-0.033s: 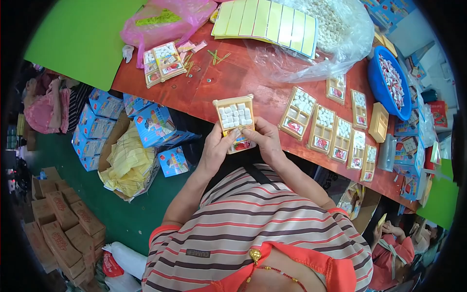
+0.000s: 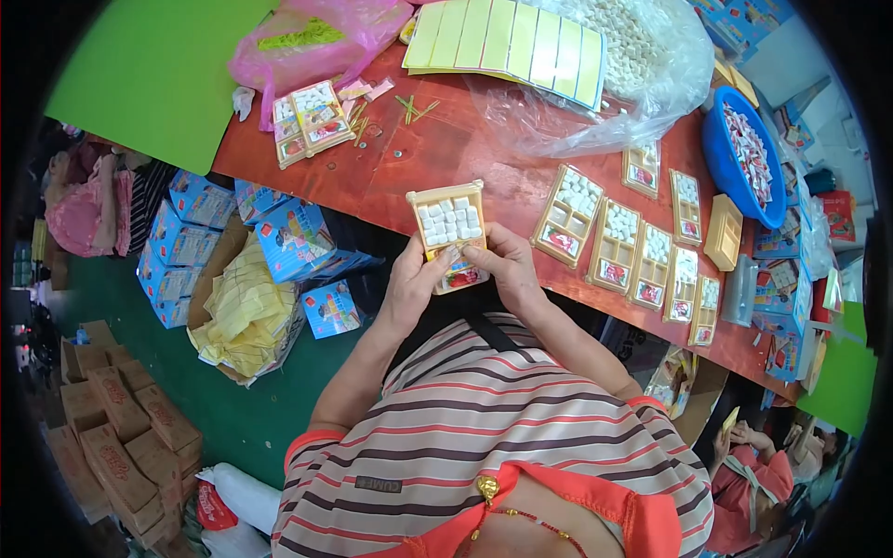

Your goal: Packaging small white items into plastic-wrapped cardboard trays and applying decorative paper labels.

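Over the table's near edge I hold a cream plastic tray (image 2: 447,192) between both hands. Small white blocks (image 2: 450,221) fill its upper part in rows; a colourful printed piece shows at its lower end. My left hand (image 2: 409,281) grips the left side, its thumb on the lower part. From the right, my right hand (image 2: 512,270) grips it, with the thumb tip close to the other. The fingers beneath are hidden. To the right stand several similar trays (image 2: 566,216) with white blocks and red printed packets. At the far left, more filled trays (image 2: 312,121) lie together.
Behind lie striped yellow sheets (image 2: 502,42), a clear bag of white blocks (image 2: 642,70) and a pink bag (image 2: 270,60). A blue basin (image 2: 719,153) of small packets stands right. Blue boxes (image 2: 296,237) and brown cartons (image 2: 121,442) are on the left. Other people sit nearby.
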Demonstrator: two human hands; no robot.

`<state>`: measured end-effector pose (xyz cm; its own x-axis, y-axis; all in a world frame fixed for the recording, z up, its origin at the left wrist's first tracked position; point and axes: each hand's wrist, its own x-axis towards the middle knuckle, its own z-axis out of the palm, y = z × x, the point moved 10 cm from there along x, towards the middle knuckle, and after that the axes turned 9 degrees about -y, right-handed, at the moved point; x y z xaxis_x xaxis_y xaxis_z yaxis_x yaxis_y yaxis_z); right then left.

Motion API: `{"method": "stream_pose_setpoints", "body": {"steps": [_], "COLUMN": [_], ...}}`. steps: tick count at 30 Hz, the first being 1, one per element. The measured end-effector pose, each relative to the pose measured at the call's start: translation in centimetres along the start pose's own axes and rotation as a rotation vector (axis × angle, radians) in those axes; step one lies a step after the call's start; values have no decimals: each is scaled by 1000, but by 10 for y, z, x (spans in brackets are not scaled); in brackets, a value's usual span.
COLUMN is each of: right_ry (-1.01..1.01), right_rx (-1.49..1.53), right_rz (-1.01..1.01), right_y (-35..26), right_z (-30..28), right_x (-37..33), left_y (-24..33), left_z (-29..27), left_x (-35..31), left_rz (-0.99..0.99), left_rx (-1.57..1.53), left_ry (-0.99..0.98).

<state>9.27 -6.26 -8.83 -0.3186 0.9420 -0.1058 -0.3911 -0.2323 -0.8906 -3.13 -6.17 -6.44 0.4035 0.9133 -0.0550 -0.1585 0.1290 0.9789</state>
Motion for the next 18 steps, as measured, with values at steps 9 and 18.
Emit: {"method": "stream_pose_setpoints", "body": {"steps": [9, 18], "right_ry": [-198, -52], "right_rx": [-786, -1073], "right_rz": [-293, -749], "right_y": [-52, -78], "right_z": [19, 35], "right_x": [-14, -46], "left_y": [66, 83], "left_z": [23, 50], "left_x": [-15, -49], "left_rz": [515, 862], "left_rx": [787, 1228], "left_ry": [-72, -49]}}
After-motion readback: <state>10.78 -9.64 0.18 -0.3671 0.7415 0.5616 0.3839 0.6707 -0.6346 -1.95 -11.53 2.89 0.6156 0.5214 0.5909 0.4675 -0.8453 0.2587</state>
